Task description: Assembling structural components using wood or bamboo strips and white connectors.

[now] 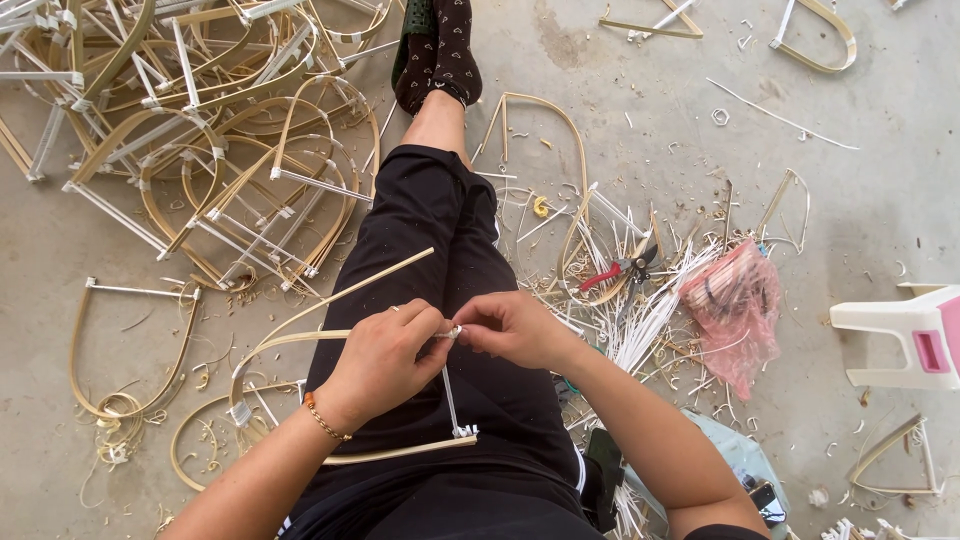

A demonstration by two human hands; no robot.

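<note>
Two hands meet over the lap: the left hand (385,352) and right hand (515,327) are each clenched in a pinching grip on the joint of a bent bamboo frame (300,340) with white binding. Many finished frames (200,130) are heaped on the floor (900,180) to the left. Red-handled pruners (618,270), white strips (640,325) and a pink bag (735,305) are scattered rightward. What is pinched is too small to be made out.
</note>
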